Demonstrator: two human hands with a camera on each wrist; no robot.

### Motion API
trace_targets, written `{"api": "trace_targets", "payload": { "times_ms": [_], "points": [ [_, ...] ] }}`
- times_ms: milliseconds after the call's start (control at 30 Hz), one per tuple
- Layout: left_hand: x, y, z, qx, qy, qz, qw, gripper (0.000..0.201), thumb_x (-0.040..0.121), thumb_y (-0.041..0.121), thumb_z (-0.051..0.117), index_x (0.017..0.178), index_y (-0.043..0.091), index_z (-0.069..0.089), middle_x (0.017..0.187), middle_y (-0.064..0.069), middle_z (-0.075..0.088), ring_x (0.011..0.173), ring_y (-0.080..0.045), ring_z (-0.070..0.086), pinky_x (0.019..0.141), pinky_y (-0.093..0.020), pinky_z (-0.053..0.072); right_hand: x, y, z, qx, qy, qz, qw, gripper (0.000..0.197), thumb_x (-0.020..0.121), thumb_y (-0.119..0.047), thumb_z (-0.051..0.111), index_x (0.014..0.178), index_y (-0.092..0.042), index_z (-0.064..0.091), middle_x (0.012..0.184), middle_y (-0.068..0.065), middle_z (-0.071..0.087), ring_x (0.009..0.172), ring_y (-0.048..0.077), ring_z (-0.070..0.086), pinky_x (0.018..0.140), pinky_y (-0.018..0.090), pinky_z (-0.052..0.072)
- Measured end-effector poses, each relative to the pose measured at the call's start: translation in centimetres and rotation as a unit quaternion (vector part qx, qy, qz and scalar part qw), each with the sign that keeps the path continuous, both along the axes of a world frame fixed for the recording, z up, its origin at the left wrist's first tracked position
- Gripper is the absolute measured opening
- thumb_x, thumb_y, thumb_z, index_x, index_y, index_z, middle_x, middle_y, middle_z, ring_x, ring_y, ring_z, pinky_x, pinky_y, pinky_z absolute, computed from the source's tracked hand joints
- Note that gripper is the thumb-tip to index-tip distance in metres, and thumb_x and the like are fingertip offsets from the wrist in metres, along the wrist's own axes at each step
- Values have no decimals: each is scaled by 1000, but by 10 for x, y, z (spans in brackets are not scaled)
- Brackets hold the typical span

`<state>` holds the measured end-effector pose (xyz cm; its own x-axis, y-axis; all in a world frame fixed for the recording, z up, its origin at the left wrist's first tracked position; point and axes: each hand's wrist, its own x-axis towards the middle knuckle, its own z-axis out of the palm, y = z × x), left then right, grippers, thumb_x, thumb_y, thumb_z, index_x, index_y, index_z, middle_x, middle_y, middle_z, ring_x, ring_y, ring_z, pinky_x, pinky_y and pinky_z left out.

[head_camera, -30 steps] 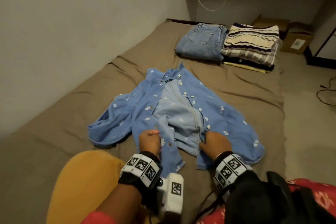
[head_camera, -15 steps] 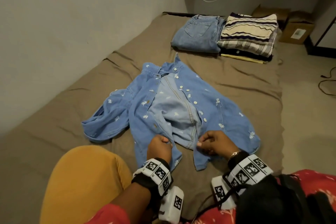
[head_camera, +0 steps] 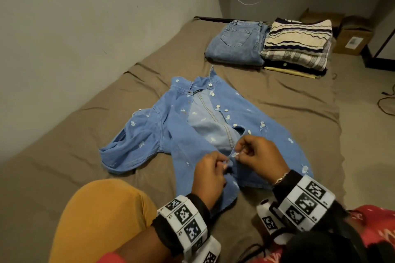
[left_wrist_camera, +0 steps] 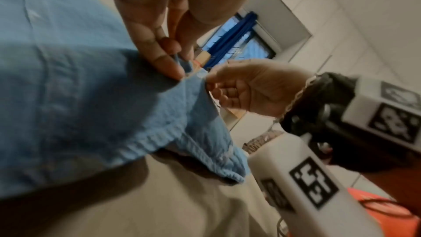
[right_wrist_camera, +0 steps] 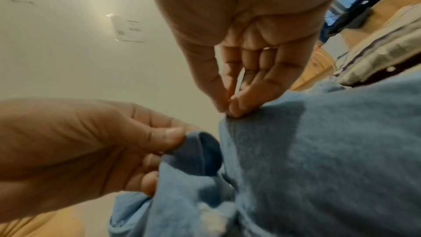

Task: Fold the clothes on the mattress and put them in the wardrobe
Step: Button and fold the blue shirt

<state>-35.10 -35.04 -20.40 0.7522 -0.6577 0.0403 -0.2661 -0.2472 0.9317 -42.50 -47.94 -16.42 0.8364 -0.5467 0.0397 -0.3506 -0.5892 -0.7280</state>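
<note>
A light-blue denim shirt (head_camera: 183, 134) with white buttons lies front-up and unbuttoned on the brown mattress (head_camera: 85, 156), its collar pointing away from me. My left hand (head_camera: 222, 162) pinches the left front edge near the hem. Close beside it, my right hand (head_camera: 237, 153) pinches the right front edge at a white button. In the left wrist view my left hand (left_wrist_camera: 168, 64) has thumb and finger on the shirt (left_wrist_camera: 91, 105) edge, with the right hand (left_wrist_camera: 209, 82) next to it. The right wrist view shows my right hand (right_wrist_camera: 227, 109) and left hand (right_wrist_camera: 175, 143) each holding an edge of the shirt (right_wrist_camera: 318, 150), the two nearly meeting.
Folded jeans (head_camera: 235, 42) and a stack of folded striped clothes (head_camera: 299, 42) sit at the mattress's far end. Cardboard boxes (head_camera: 352, 40) stand on the floor behind them. My yellow-clad knee (head_camera: 102, 215) rests at the near left. A wall runs along the left; a cable (head_camera: 384, 100) lies on the floor at right.
Both hands have moved from the hem corners toward the shirt's middle opening. They have lifted the two front edges and brought them together.
</note>
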Motion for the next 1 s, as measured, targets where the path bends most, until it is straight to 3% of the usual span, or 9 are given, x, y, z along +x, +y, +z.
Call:
{"api": "trace_targets", "payload": {
  "times_ms": [67,233,333,433,533,633,733,867,1000],
  "points": [
    [0,-2,1,-41,19,-24,999,38,92,-3,46,87,34,53,73,7,51,67,-15,53,70,-45,53,2,1,-2,3,3,11,1000,21,74,-5,69,76,-25,63,61,-7,59,62,7,56,60,13,40],
    [7,3,-7,-99,85,-57,990,45,88,-4,51,116,32,49,68,10,45,67,-10,48,70,-34,52,-4,7,-29,169,24,-13,985,24,81,5,61,70,-17,62,57,7,59,57,22,63,64,38,54],
    [10,2,-7,-109,109,-64,986,31,87,-8,49,102,20,47,71,3,45,64,-4,51,65,-26,54,3,6,-33,178,26,25,983,20,80,3,63,69,-14,68,63,10,65,64,17,61,67,37,51],
    [13,-1,-6,-81,110,-29,990,29,86,-14,49,86,15,46,71,-1,47,59,-2,52,58,-21,51,8,3,-31,300,-10,31,953,28,84,11,55,71,-11,67,61,9,61,58,12,56,59,22,49],
    [14,2,-11,-53,127,14,990,26,85,-11,55,72,11,53,64,-4,53,52,-8,54,54,-32,52,10,5,-31,354,-42,15,934,27,83,16,53,72,-6,66,56,5,62,52,8,57,55,17,47],
    [11,4,-8,-71,169,27,983,15,89,1,57,73,2,59,64,-13,59,55,-21,57,56,-42,53,11,8,-33,269,-70,23,960,33,80,8,63,69,-22,69,64,-1,66,63,10,63,64,21,52],
    [10,5,-3,-93,204,11,974,26,87,13,63,77,-9,55,61,-13,56,57,-24,56,55,-40,54,10,12,-32,139,-78,33,987,25,72,-15,67,67,-39,65,72,-3,65,73,15,64,70,26,51],
    [13,4,-5,-98,204,41,973,13,88,-1,56,76,-5,54,59,-9,55,52,-19,52,46,-27,48,11,17,-35,180,-110,13,977,27,75,4,71,71,-22,64,64,-3,65,65,14,62,67,32,52],
    [14,4,-5,-108,196,60,973,15,88,-5,53,73,-4,53,62,-16,49,52,-21,49,44,-25,44,13,21,-34,72,-147,-2,986,8,75,-11,69,71,-19,68,68,-6,68,68,7,64,65,20,51]
  ]
}}
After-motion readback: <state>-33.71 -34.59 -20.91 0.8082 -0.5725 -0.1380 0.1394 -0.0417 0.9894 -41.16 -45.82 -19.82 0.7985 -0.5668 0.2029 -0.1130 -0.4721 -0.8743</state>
